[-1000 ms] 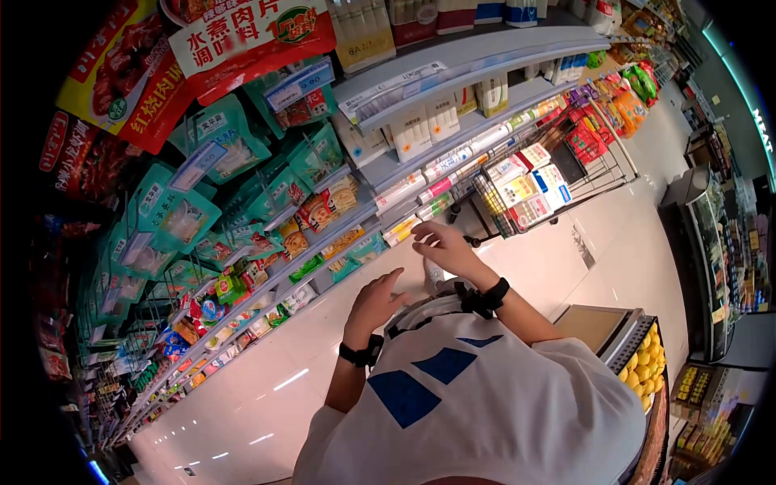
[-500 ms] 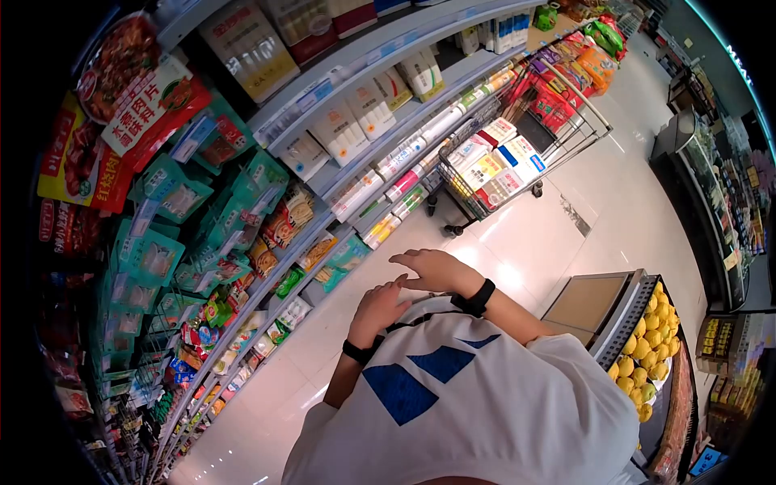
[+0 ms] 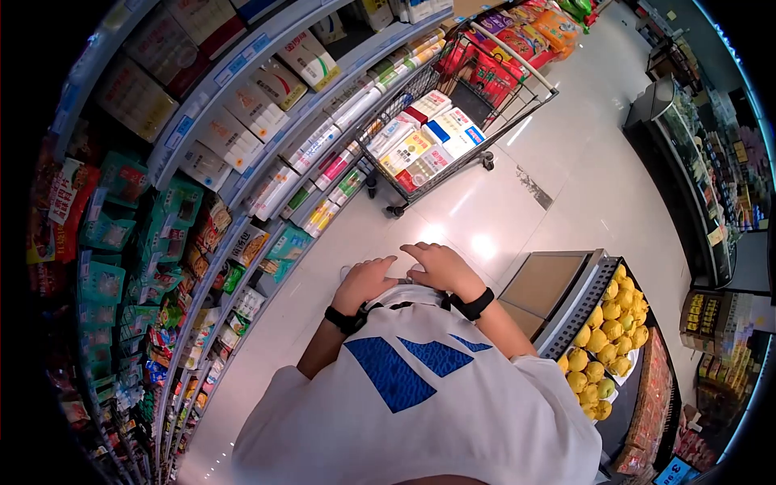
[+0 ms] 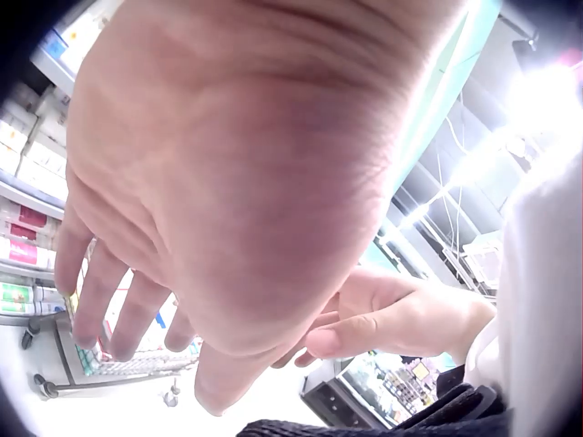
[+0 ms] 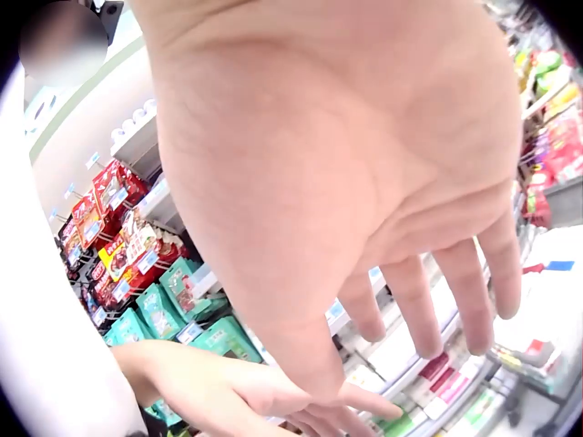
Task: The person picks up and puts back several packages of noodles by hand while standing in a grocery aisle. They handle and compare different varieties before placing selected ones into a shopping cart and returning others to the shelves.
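Both hands float in front of the person's white shirt with nothing in them. In the head view the left hand (image 3: 364, 284) has its fingers extended, pointing toward the right hand (image 3: 443, 269), whose fingers are also loosely straight. The two hands are close together at waist height. In the left wrist view the left palm (image 4: 237, 182) fills the middle, fingers spread and relaxed. The right wrist view has the right palm (image 5: 337, 173) with its fingers hanging loose. Ahead stands a shopping cart (image 3: 380, 139) holding several packs of boxed paper goods (image 3: 428, 145).
Shelves (image 3: 234, 190) with packaged goods run along the left. A display of yellow fruit (image 3: 602, 331) stands close by on the right, beside a brown-topped stand (image 3: 541, 283). Farther right is a dark glass-fronted counter (image 3: 687, 178). Pale tiled floor (image 3: 493, 202) lies between.
The view has turned rightward, so the shelves and cart have shifted left. The cart appears nearer. The hands have come closer together, then drawn slightly apart, and hold nothing throughout.
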Demonstrator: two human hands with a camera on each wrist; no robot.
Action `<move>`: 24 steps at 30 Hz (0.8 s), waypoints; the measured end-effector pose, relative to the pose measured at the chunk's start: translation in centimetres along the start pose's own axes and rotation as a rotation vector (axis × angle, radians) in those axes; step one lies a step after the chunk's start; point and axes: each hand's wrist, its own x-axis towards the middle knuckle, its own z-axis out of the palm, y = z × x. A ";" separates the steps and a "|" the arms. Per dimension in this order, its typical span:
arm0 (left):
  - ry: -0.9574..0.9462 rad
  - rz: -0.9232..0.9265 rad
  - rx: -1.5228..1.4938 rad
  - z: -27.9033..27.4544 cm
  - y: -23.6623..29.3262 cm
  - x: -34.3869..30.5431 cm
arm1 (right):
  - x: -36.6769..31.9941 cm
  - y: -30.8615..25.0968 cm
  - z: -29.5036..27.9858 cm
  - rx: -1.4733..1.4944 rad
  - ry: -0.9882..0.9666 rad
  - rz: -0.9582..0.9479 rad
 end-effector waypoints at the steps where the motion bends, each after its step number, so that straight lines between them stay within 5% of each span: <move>1: 0.004 0.039 0.000 0.2 0.7 1.0 | -1.0 1.0 -0.7 0.002 0.028 0.051; 8: -0.064 0.114 0.122 0.0 3.0 9.9 | -6.4 7.7 -3.1 0.086 0.237 0.264; 15: 0.259 -0.081 -0.184 0.9 2.8 21.8 | -8.1 12.4 -3.4 0.232 0.190 0.494; 20: 0.428 -0.165 -0.803 8.5 -8.4 38.4 | -5.9 15.9 -6.2 0.323 0.213 0.543; 22: 0.436 -0.162 -0.828 9.0 -11.9 43.4 | -4.3 18.3 -7.7 0.378 0.210 0.622; 24: 0.362 -0.388 -0.621 7.4 -13.1 46.5 | -2.9 21.1 -9.2 0.437 0.197 0.708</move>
